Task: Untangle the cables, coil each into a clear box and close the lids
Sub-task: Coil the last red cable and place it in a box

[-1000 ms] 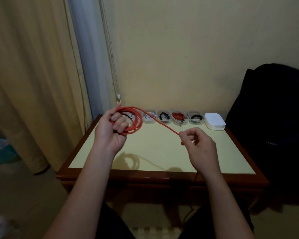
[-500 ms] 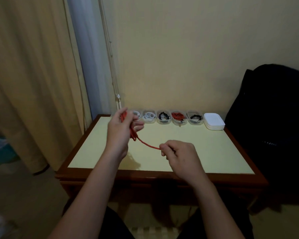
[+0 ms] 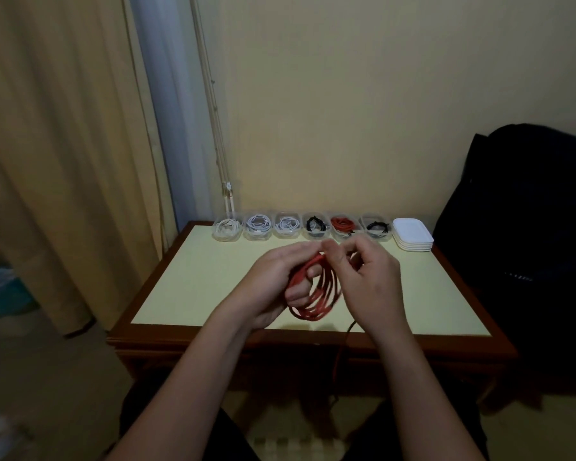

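From the head view, your left hand [image 3: 276, 287] sits at frame centre with its fingers curled through the red cable [image 3: 316, 301], gripping several loops that hang as an upright oval just above the table [image 3: 193, 277]. Your right hand [image 3: 369, 281] is just beside it, touching the top of the coil. Its fingers are curled and seem to pinch a strand there, though blur hides the exact grip. The tail [image 3: 341, 354] drops from under the right hand over the table's near edge toward the bottom of the frame, so the unwound length lies below and toward you, nearer the right hand. I judge you are mid-coil: the right hand feeds, the left collects. The boxes [image 3: 313, 227] stand in a row along the far edge, above both hands, with the lids [image 3: 413, 239] stacked at their right end. Each box you can see already holds a cable, and I cannot make out an empty one.
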`<action>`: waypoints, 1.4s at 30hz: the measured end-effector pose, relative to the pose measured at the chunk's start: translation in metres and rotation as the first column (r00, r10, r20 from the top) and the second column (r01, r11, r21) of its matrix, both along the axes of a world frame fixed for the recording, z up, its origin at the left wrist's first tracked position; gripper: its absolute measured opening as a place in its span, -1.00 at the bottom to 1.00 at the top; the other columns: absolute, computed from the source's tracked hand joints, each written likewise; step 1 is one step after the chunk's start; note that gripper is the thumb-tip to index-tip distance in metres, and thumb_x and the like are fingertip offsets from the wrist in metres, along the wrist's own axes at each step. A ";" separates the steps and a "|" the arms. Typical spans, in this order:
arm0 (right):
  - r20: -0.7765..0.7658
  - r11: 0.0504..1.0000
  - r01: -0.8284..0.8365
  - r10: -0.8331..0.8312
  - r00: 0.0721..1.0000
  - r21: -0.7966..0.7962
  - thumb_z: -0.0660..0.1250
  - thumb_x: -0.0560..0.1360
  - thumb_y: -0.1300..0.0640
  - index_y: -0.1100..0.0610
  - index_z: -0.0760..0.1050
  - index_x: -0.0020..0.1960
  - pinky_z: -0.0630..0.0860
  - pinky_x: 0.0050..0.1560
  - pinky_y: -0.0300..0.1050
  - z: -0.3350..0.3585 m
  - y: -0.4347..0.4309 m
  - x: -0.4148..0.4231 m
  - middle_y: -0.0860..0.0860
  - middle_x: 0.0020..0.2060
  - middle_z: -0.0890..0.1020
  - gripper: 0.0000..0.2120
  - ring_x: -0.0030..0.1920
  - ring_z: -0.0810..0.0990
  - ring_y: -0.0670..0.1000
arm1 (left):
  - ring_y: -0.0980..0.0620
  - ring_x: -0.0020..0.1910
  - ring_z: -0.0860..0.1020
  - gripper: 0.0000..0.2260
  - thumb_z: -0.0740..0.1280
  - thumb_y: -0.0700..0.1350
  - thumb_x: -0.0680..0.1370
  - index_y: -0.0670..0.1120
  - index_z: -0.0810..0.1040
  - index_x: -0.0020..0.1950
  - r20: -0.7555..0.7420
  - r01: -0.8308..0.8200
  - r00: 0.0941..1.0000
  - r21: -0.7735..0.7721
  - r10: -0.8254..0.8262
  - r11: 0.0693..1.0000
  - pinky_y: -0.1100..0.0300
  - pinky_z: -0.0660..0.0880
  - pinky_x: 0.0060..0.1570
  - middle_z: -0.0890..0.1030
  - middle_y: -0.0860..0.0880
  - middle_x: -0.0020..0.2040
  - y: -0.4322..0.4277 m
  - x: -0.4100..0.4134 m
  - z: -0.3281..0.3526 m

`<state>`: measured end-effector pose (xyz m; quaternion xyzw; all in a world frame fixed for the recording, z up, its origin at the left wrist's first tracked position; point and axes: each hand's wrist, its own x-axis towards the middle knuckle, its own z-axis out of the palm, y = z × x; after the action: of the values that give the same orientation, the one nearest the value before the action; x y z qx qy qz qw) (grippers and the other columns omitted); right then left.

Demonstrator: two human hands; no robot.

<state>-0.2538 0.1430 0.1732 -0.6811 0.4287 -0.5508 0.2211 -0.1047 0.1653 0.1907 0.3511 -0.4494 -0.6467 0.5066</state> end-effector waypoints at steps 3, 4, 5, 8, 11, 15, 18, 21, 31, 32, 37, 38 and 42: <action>0.050 0.991 -0.028 0.021 0.999 0.130 0.20 0.57 -0.28 -0.04 0.60 -0.01 0.40 -0.17 -0.24 -0.002 0.002 0.001 -0.12 -0.13 0.66 -0.64 -0.21 0.55 -0.19 | 0.22 -0.62 0.12 -0.76 0.25 -0.02 0.62 -0.08 0.69 0.05 -0.174 0.075 0.982 0.023 -0.070 0.997 0.35 0.03 -0.62 0.20 0.05 -0.36 0.001 0.000 0.005; 0.078 0.977 -0.080 0.065 0.995 0.200 0.15 0.57 -0.31 -0.06 0.62 0.05 0.42 -0.13 -0.22 -0.002 0.004 0.001 -0.13 -0.12 0.69 -0.59 -0.16 0.59 -0.22 | 0.20 -0.63 0.09 -0.77 0.26 -0.04 0.60 -0.06 0.70 0.02 -0.226 0.086 0.971 0.024 -0.079 0.996 0.36 0.01 -0.63 0.15 0.06 -0.37 0.001 0.001 0.005; 0.113 0.953 -0.136 0.109 0.988 0.272 0.10 0.58 -0.33 -0.06 0.65 0.06 0.43 -0.14 -0.20 -0.001 0.006 0.002 -0.12 -0.16 0.70 -0.53 -0.19 0.59 -0.23 | 0.19 -0.62 0.05 -0.79 0.27 -0.07 0.59 -0.07 0.69 0.07 -0.282 0.094 0.956 0.036 -0.080 0.995 0.36 0.01 -0.64 0.10 0.06 -0.37 0.001 0.001 0.005; 0.241 0.904 -0.232 0.150 0.959 0.359 0.05 0.59 -0.33 -0.06 0.64 -0.18 0.36 -0.30 -0.22 0.002 0.011 0.005 -0.06 -0.41 0.58 -0.48 -0.41 0.48 -0.16 | 0.16 -0.59 0.00 -0.77 0.26 -0.10 0.58 -0.10 0.63 0.16 -0.372 0.109 0.925 0.063 -0.078 0.992 0.36 0.01 -0.65 0.05 0.07 -0.39 0.002 -0.002 0.003; 0.263 0.926 -0.204 0.121 0.957 0.316 0.09 0.64 -0.25 -0.07 0.64 -0.17 0.35 -0.38 -0.29 0.002 0.009 0.007 -0.13 -0.51 0.41 -0.54 -0.46 0.40 -0.15 | 0.18 -0.62 0.11 -0.77 0.26 0.04 0.60 -0.03 0.66 -0.07 -0.307 0.070 0.950 0.025 -0.059 0.997 0.34 0.09 -0.61 0.15 0.06 -0.43 0.003 -0.009 0.003; 0.214 0.931 -0.166 0.099 0.972 0.325 0.10 0.65 -0.24 0.04 0.63 -0.10 0.35 -0.38 -0.26 0.002 0.006 0.004 -0.13 -0.54 0.39 -0.52 -0.45 0.40 -0.14 | 0.18 -0.59 0.26 -0.64 0.22 0.14 0.61 -0.04 0.66 0.17 -0.305 0.035 0.952 0.039 -0.022 0.999 0.32 0.24 -0.57 0.32 0.04 -0.37 0.002 -0.010 0.001; 0.221 0.935 -0.168 0.101 0.970 0.313 0.12 0.65 -0.24 -0.03 0.49 -0.35 0.32 -0.40 -0.25 0.002 0.006 0.003 -0.10 -0.53 0.41 -0.51 -0.46 0.39 -0.12 | 0.19 -0.60 0.11 -0.61 0.22 0.02 0.62 -0.11 0.53 0.39 -0.405 0.118 0.910 0.058 -0.085 0.991 0.36 0.13 -0.62 0.25 0.06 -0.36 0.001 -0.008 -0.001; 0.246 0.924 -0.197 0.118 0.962 0.327 0.15 0.63 -0.26 0.05 0.48 -0.32 0.31 -0.37 -0.20 0.001 0.005 0.005 -0.05 -0.47 0.44 -0.50 -0.44 0.37 -0.11 | 0.16 -0.59 0.03 -0.65 0.22 -0.04 0.62 -0.12 0.56 0.35 -0.449 0.110 0.891 0.064 -0.070 0.992 0.34 0.02 -0.63 0.25 0.07 -0.40 -0.001 -0.005 -0.004; 0.156 0.971 -0.030 -0.007 0.988 0.238 0.34 0.60 -0.07 0.14 0.53 -0.18 0.28 -0.37 -0.32 -0.021 -0.009 -0.031 -0.14 -0.40 0.49 -0.69 -0.39 0.34 -0.16 | 0.18 -0.59 0.12 -0.78 0.24 -0.08 0.64 -0.14 0.58 0.19 -0.743 0.066 0.663 -0.059 -0.088 0.996 0.32 0.16 -0.65 0.37 0.05 -0.42 -0.014 0.052 0.004; 0.156 0.973 -0.015 -0.022 0.988 0.230 0.35 0.60 -0.05 0.13 0.53 -0.18 0.29 -0.38 -0.33 -0.024 -0.010 -0.035 -0.12 -0.38 0.49 -0.71 -0.38 0.35 -0.15 | 0.18 -0.59 0.13 -0.79 0.25 -0.11 0.63 -0.15 0.59 0.17 -0.778 0.051 0.624 -0.052 -0.072 0.997 0.31 0.16 -0.65 0.38 0.04 -0.43 -0.016 0.058 0.007; 0.110 0.970 0.081 -0.108 0.988 0.231 0.41 0.58 0.05 0.02 0.60 -0.15 0.39 -0.31 -0.38 -0.041 -0.019 -0.048 -0.13 -0.29 0.61 -0.87 -0.33 0.44 -0.19 | 0.14 -0.67 0.22 -0.78 0.23 -0.14 0.65 -0.18 0.63 -0.05 -0.843 -0.145 0.499 0.143 0.198 0.979 0.35 0.15 -0.64 0.31 0.06 -0.54 -0.021 0.081 0.018; 0.080 0.971 0.102 -0.122 0.989 0.218 0.43 0.57 0.07 0.01 0.60 -0.16 0.39 -0.29 -0.38 -0.044 -0.020 -0.049 -0.16 -0.29 0.62 -0.87 -0.32 0.47 -0.20 | 0.14 -0.66 0.23 -0.76 0.21 -0.14 0.66 -0.18 0.62 -0.06 -0.833 -0.212 0.483 0.186 0.268 0.959 0.36 0.15 -0.63 0.30 0.07 -0.54 -0.022 0.082 0.020; -0.291 0.993 0.117 -0.110 0.950 0.005 0.43 0.55 0.12 0.04 0.58 -0.18 0.38 -0.14 -0.28 -0.056 -0.023 -0.044 -0.15 -0.25 0.60 -0.87 -0.16 0.53 -0.13 | 0.16 -0.54 0.31 -0.82 0.18 -0.16 0.69 -0.15 0.56 0.17 -0.667 -0.503 0.562 0.194 0.489 0.842 0.33 0.28 -0.53 0.37 0.05 -0.41 -0.023 0.071 0.018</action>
<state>-0.2973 0.1195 0.1171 -0.7263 0.5008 -0.4522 0.1313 -0.0336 0.1425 0.2087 0.1895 -0.1151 -0.5565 0.8007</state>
